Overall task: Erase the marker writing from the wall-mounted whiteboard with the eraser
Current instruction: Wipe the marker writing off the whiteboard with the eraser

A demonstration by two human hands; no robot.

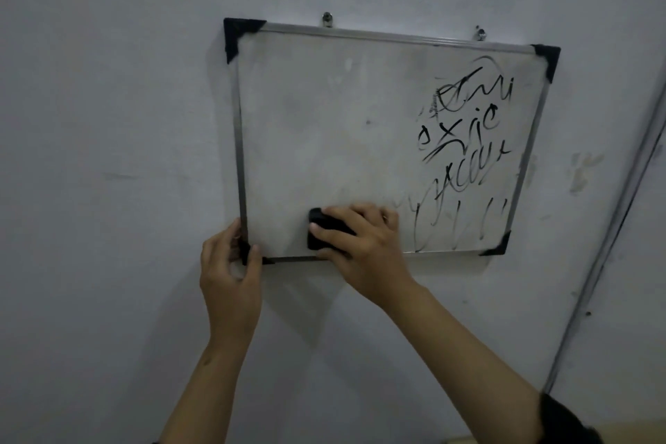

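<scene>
A small whiteboard (324, 126) with a metal frame and black corner caps hangs tilted on the wall from two hooks. Black marker writing (468, 141) covers its right third; the left and middle are smudged grey. My right hand (364, 249) presses a black eraser (322, 232) flat against the board near the bottom edge, left of the writing. My left hand (229, 270) grips the board's bottom left corner, thumb over the black cap.
Two metal hooks (327, 19) hold the board's top edge. A thin conduit (609, 227) runs diagonally down the wall to the right of the board. The wall around is plain pale grey with a few scuffs.
</scene>
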